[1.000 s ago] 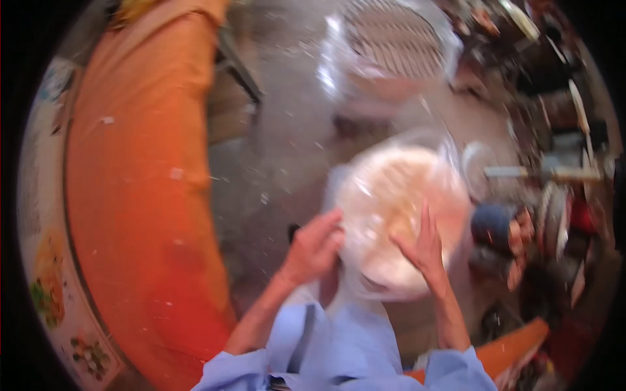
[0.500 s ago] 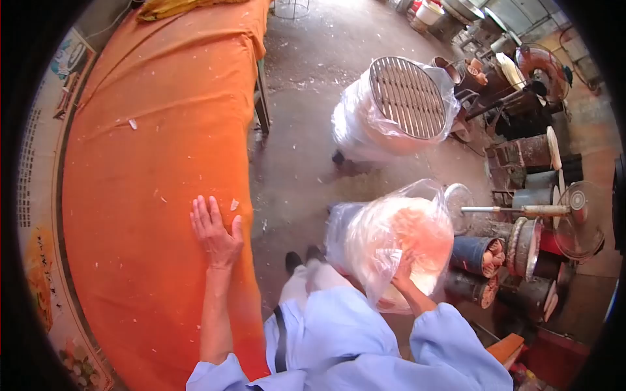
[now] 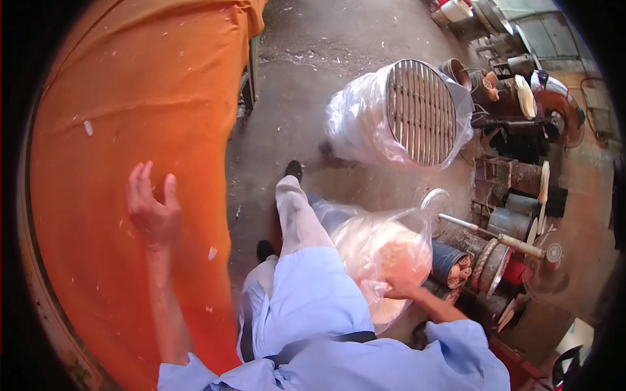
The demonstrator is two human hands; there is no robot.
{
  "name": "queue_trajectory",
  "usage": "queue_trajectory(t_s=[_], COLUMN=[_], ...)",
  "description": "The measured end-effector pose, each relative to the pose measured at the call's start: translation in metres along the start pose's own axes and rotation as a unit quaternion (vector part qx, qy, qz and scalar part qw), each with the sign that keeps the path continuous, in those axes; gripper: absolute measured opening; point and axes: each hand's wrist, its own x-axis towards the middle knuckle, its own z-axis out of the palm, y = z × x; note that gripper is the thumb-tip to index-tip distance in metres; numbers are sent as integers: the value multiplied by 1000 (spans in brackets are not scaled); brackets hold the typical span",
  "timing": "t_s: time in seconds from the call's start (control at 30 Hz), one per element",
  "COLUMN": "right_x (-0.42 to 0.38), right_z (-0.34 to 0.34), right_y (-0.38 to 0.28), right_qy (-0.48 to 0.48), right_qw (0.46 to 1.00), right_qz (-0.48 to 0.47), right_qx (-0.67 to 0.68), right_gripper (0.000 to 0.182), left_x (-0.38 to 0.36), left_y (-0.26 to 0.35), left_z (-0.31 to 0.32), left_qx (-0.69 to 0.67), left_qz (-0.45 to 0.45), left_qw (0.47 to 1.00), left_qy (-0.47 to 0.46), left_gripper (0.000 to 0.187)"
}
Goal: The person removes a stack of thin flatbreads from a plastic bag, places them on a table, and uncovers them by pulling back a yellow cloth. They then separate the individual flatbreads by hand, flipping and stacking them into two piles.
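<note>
My left hand (image 3: 153, 203) is held over the orange cloth (image 3: 124, 260) with its fingers stretched out and the thumb apart; nothing is in it. On the other side, my right hand (image 3: 403, 287) is closed on the bunched rim of a clear plastic bag (image 3: 373, 287), though its fingertips are partly hidden. The bag lines a bluish barrel-like container (image 3: 334, 215). Inside is a pale, whitish-orange mass (image 3: 394, 251) whose kind I cannot make out. Small white flakes (image 3: 212, 253) lie scattered on the cloth.
Ahead stands another plastic-wrapped drum (image 3: 365, 114) topped by a round slatted grate (image 3: 422, 112). Along the right are a blue bucket of pale pieces (image 3: 451, 264), several metal pots, a pedestal fan (image 3: 551, 253) and another fan (image 3: 564, 117). The cloth-covered table's edge (image 3: 229, 215) runs along my left.
My left hand has lifted and moved away from the table's edge. My right hand now grips the bag's rim. The view has turned, and my feet have stepped apart.
</note>
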Motion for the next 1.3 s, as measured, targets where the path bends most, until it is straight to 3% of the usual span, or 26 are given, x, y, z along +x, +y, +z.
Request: queue_trajectory(t_s=[0.03,0.07,0.13,0.17,0.2,0.27,0.33,0.43,0.47,0.53,0.57,0.67,1.3], right_x=[2,15,61,84,111,164,213,286,306,333,341,341,343], right_z=[-30,-78,-180,-217,-249,-298,-337,-383,-394,-409,-409,-412,-420], right_y=[14,12,-56,-64,-73,-81,-69,-39,-35,-36,-42,-39,-38], right_qy=[-72,-191,-23,101,171,302,280,293,284,263,214,213,170], right_qw=[995,975,966,976,967,942,943,910,917,925,919,930,934], right_qz=[1,113,229,164,171,36,75,227,238,268,326,294,307], right_qx=[-73,-22,-120,-97,-82,-139,-163,-184,-144,-64,-60,-58,-69], right_gripper=[21,16,29,29,43,70,98,112,115,121,122,121,124], left_x=[22,41,76,90,98,109,111,118,120,125,124,132,144], left_y=[1,3,2,1,-1,-5,1,4,4,5,3,4,2], left_z=[9,20,45,56,66,80,78,78,78,77,76,76,70], left_qx=[3,5,-4,-6,21,78,66,58,54,44,53,57,87], left_qz=[12,25,22,20,19,24,27,28,25,22,16,14,-22], left_qw=[1000,1000,1000,1000,1000,997,997,997,997,997,995,993,983], left_qy=[9,15,13,15,9,-7,-26,-41,-47,-64,-83,-98,-162], left_gripper=[43,44,47,48,49,51,51,49,49,49,54,56,67])
